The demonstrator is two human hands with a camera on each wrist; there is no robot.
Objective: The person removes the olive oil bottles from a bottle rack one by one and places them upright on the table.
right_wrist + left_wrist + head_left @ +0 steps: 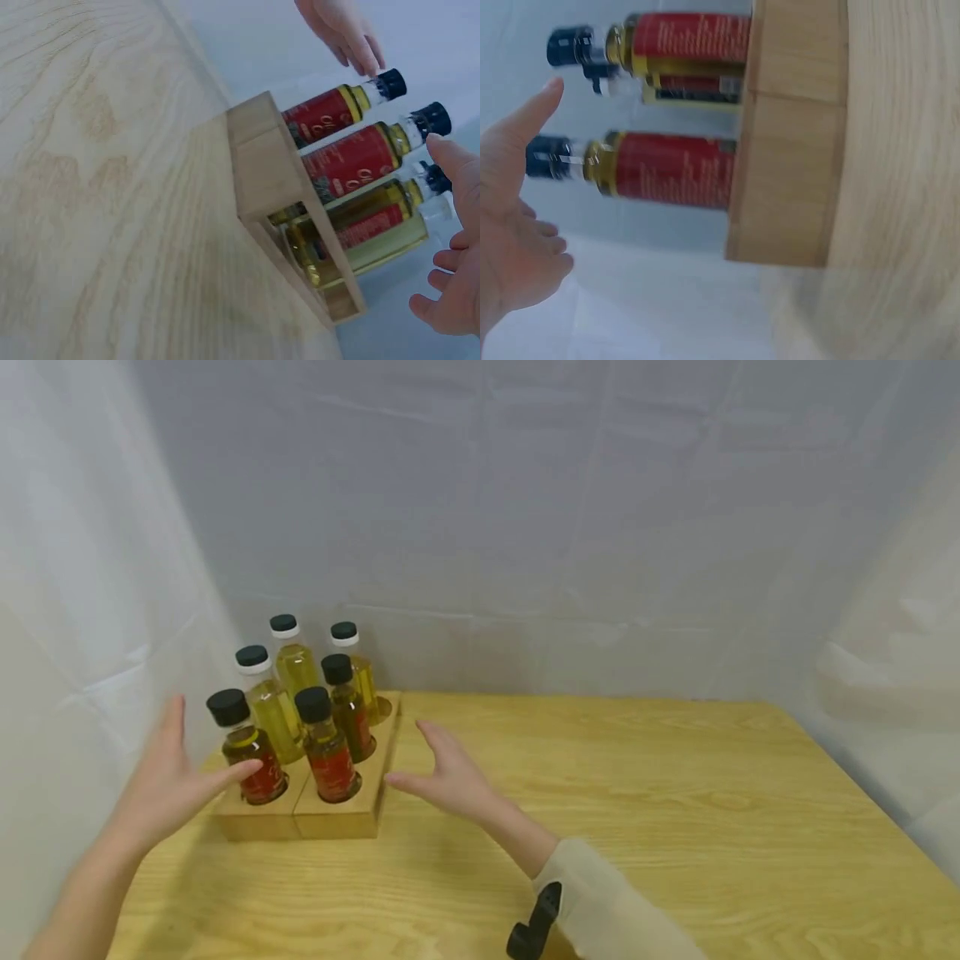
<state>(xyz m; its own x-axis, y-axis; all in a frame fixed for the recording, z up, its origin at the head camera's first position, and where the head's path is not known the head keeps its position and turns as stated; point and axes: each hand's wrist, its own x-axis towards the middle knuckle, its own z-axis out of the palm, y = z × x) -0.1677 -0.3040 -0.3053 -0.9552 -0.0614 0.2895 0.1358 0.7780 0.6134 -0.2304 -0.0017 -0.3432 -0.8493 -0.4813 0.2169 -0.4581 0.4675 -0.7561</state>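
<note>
A wooden rack (337, 827) on the table holds several upright oil bottles in round holes. Dark caps and red labels mark the front-left bottle (262, 777), the front-right bottle (333, 775) and the bottle behind it (349, 706). Farther back are paler yellow bottles (296, 666) with white collars. My left hand (167, 785) is spread at the rack's left, its thumb overlapping the front-left bottle in the head view. To the rack's right, my right hand (453, 777) has its thumb and fingers apart. Neither hand holds anything.
The wood-grained table (637, 802) stretches away to the right of the rack. White sheeting (525, 527) hangs behind and at both sides, close to the rack's back and left. A black device (534, 922) is on my right wrist by the sleeve (607, 902).
</note>
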